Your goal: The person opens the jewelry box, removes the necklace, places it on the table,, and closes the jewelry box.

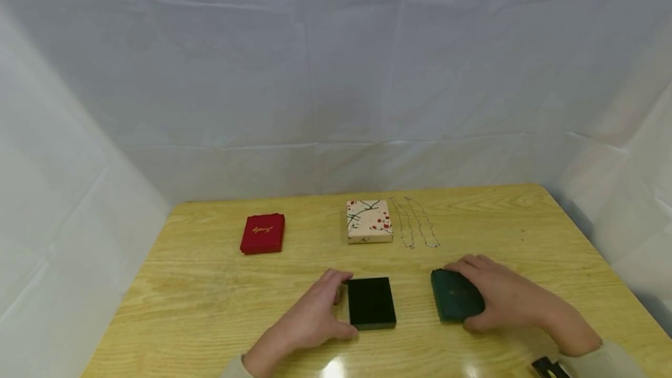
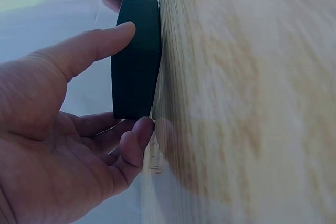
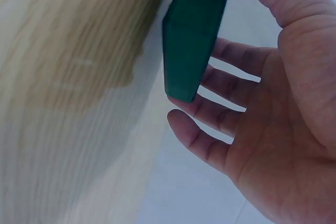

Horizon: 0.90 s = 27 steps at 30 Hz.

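Note:
A small square jewelry box base (image 1: 371, 302), dark green with a black top face, lies on the table near the front. My left hand (image 1: 317, 315) holds it at its left end, thumb on the near side and fingers at the far side. In the left wrist view the thumb presses the box's green side (image 2: 135, 72). To the right, my right hand (image 1: 506, 296) grips a green box lid (image 1: 455, 295) with faint lettering, thumb at the near edge and fingers at the far edge. From the right wrist the lid (image 3: 193, 35) appears tilted, apart from the base.
A red box (image 1: 263, 233) with gold script is at the back left. Behind the green base stands a cream floral box (image 1: 370, 222). Two thin silver chain necklaces (image 1: 417, 223) lie beside it on the wooden table (image 1: 199, 314). White sheets (image 1: 336, 74) surround the table.

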Tool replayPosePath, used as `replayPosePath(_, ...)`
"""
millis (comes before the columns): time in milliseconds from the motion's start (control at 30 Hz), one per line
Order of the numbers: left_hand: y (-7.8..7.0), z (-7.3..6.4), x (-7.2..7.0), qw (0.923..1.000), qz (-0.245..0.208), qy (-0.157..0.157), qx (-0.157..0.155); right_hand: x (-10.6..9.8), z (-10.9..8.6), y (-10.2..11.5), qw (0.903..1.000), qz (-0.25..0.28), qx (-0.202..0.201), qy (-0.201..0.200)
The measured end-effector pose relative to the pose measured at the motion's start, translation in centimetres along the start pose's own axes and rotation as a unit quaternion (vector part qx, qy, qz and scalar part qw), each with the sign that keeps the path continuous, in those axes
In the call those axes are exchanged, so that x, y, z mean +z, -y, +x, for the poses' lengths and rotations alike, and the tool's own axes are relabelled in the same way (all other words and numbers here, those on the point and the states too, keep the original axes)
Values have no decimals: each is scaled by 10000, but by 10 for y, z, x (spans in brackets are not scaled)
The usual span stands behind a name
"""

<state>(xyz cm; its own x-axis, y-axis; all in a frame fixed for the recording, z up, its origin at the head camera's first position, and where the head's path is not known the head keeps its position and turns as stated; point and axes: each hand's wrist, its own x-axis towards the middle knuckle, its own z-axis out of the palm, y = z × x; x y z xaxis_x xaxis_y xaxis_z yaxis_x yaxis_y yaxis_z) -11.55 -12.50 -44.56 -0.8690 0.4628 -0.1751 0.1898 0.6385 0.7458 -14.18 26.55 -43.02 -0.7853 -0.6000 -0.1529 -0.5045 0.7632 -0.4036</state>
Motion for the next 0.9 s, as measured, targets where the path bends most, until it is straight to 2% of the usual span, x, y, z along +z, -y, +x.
replayPosePath(167, -1, 0, 0, 9999, 10, 40, -98, -2, 5, 14, 9999, -31, -15, -133)
replayPosePath(300, -1, -1, -1, 10000, -19, 36, -30, -1, 12, 22, 9998, -36, -47, -195)
replayPosePath(600, 0, -2, -1, 10000, -5, -5, 63, 0, 30, 44, 9987, -190, -293, -364)
replayPosePath(900, 0, -1, 0, 10000, -20, 21, -10, 6, 48, 64, 9968, -282, -583, -477)
